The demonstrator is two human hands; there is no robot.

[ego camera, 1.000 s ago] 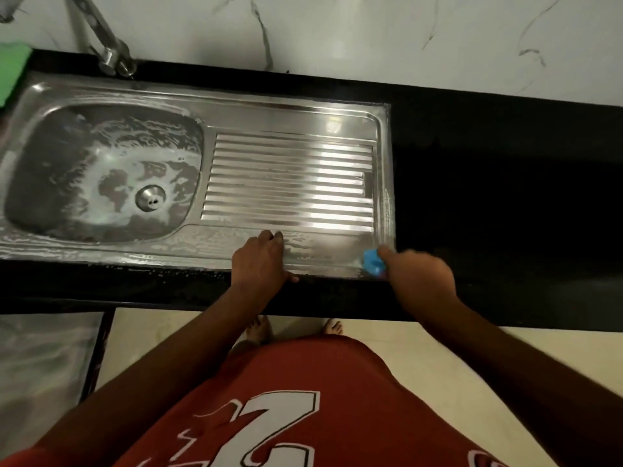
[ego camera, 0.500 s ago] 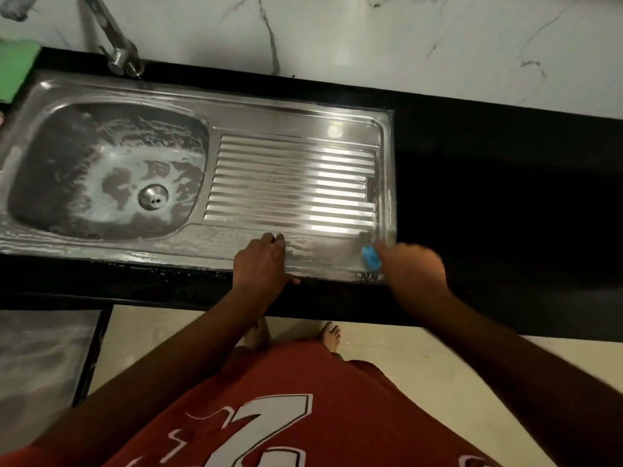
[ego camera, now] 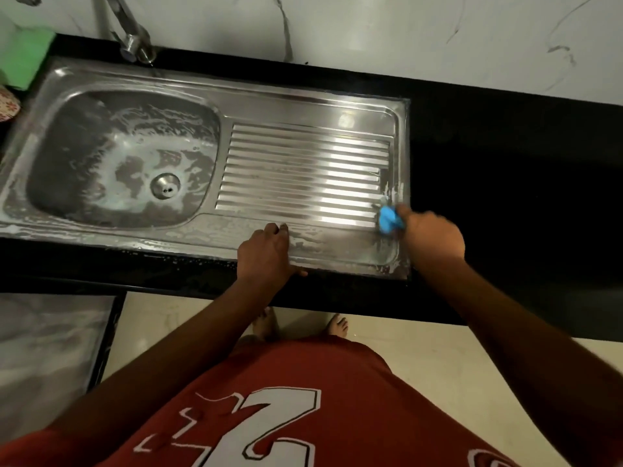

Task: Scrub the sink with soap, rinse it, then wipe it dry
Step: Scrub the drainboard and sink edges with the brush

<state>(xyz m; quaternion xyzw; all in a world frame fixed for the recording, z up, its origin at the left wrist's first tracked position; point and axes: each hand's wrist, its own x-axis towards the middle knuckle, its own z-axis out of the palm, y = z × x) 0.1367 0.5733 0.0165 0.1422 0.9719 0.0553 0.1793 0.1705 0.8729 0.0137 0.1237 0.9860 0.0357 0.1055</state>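
Note:
A stainless steel sink (ego camera: 303,106) with a ribbed drainboard is set into a black counter. Soapy foam streaks its basin (ego camera: 124,163) around the drain (ego camera: 165,186) and along the front rim. My right hand (ego camera: 433,237) grips a blue scrubber (ego camera: 387,221) and presses it on the drainboard's right edge, near the front corner. My left hand (ego camera: 266,254) rests flat on the front rim of the sink, fingers together, holding nothing.
A metal tap (ego camera: 131,38) stands behind the basin. A green cloth (ego camera: 23,59) lies at the far left of the black counter (ego camera: 505,163). A marbled white wall runs behind. My bare feet (ego camera: 337,326) stand on the pale floor below.
My right hand has moved the blue scrubber from the front right corner of the sink back along the right edge. My left hand has stayed on the front rim.

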